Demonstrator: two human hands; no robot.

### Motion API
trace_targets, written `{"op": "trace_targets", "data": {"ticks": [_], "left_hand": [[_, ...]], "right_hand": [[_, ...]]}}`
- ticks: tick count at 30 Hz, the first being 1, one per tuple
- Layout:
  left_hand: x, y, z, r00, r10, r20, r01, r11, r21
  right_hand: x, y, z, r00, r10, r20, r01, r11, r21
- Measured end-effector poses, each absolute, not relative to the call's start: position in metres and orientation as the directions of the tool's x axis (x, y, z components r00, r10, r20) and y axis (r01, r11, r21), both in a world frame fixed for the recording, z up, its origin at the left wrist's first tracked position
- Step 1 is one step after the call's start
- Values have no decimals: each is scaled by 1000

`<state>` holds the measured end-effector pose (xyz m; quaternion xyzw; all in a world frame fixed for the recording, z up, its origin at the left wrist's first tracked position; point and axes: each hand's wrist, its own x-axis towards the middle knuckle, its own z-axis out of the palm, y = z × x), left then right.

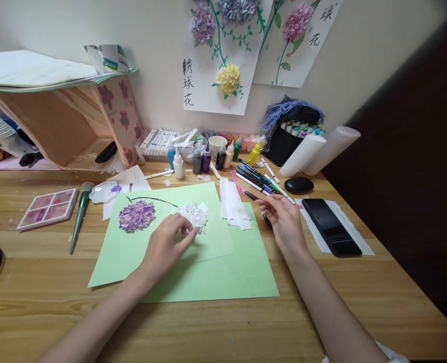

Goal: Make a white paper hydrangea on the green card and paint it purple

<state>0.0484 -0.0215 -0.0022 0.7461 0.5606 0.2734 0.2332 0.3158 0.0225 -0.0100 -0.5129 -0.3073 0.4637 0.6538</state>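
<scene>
Over the white paper-scrap flower (193, 214) is my left hand (170, 239), its thumb and fingers drawn together at the flower's lower edge. Anything pinched there is too small to make out. The flower sits on a light green sheet (132, 257), beside a purple paper-scrap flower (137, 216) and a drawn dark stem (155, 198). To the right, my right hand (279, 219) has its fingers closed around a slim, dark, pointed tool (251, 195); its exact kind is unclear. White paper strips (233, 201) lie between my hands.
A second green sheet (215, 287) lies underneath. Markers (257, 176) and paint bottles (205, 161) line the back. A black mouse (299, 185) and phone (331, 227) are at right. A makeup brush (80, 214) and palette (48, 207) lie left, near a pink box (121, 116).
</scene>
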Motion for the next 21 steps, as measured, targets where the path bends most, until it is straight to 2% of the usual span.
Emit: {"op": "trace_targets", "data": {"ticks": [3,6,11,16,21], "left_hand": [[68,-7,11,326,938,116,754,-332,567],[105,16,17,453,891,45,785,-422,453],[173,56,3,499,866,26,777,-461,428],[191,67,-15,447,894,25,790,-408,457],[174,59,-9,393,915,95,725,-371,580]], "right_hand": [[317,24,-11,356,927,-120,-418,43,-907],[321,27,-11,359,926,-114,-448,64,-892],[322,31,-10,330,941,-81,-437,76,-897],[319,32,-14,315,947,-64,-392,69,-917],[318,31,-22,310,946,-98,-329,10,-944]]}}
